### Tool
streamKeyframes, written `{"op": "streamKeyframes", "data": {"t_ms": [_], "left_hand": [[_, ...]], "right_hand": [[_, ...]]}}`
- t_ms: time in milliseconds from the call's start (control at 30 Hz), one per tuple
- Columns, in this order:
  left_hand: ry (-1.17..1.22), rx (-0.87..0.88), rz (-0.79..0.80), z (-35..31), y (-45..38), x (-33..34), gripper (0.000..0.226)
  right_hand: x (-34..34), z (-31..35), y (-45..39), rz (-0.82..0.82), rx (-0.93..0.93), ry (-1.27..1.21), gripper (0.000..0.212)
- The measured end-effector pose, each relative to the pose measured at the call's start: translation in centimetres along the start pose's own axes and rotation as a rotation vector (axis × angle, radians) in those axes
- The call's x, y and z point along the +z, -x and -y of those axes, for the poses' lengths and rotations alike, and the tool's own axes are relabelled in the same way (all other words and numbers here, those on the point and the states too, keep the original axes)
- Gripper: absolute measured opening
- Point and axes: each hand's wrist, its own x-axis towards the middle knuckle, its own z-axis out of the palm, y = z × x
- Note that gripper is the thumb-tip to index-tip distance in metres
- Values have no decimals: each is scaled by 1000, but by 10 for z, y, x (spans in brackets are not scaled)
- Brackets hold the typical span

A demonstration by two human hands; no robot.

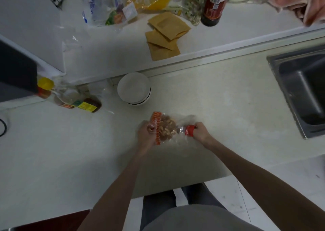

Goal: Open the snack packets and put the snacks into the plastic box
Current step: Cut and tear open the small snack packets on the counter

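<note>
Both sets of fingers curled tight on the packet (166,129) mid-frame: left hand (146,134) gripping its orange end, right hand (200,131) pinching the red end, just above the table (228,107).

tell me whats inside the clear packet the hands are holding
Brown nuts show through the clear packet, bunched by the left hand. The right hand grips the red end, covering what lies there.

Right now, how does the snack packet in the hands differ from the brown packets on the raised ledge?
The snack packet is clear with orange trim, showing nuts; the brown packets are opaque. The left hand and right hand grip it by its ends over the counter; the brown ones lie stacked, untouched.
</note>
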Motion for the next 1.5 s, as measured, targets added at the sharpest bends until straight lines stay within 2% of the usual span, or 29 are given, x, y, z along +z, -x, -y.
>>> {"op": "streamKeyframes", "data": {"t_ms": [133, 300, 667, 767, 867, 967, 1100, 1233, 1500], "left_hand": [[-20, -14, -23, -5, 4, -1, 7], [-61, 12, -25, -14, 13, -1, 9], [-40, 66, -75, -21, 23, 1, 13], [-128, 245, -217, -23, 26, 1, 27], [-135, 385, -251, -33, 38, 7, 38], [-134, 417, -168, -41, 50, 17, 42], [-235, 387, 28, -57, 67, 32, 31], [-293, 535, 66, -78, 82, 49, 13], [-267, 677, 176, -131, 113, 46, 20]], "right_hand": [[-16, -10, 0, -19, 47, -59, 29], [-36, -16, 5, -23, -37, -134, 40], [-76, -49, 5, -107, 55, -229, 37], [-86, -55, 9, -125, 62, -254, 36], [-96, -60, 12, -132, 57, -269, 37], [-106, -65, 16, -156, 77, -267, 38], [-121, -67, 26, -188, 94, -227, 36], [-143, -50, 47, -196, 44, -198, 31], [-188, 33, 125, -58, -177, -143, 27]]}}
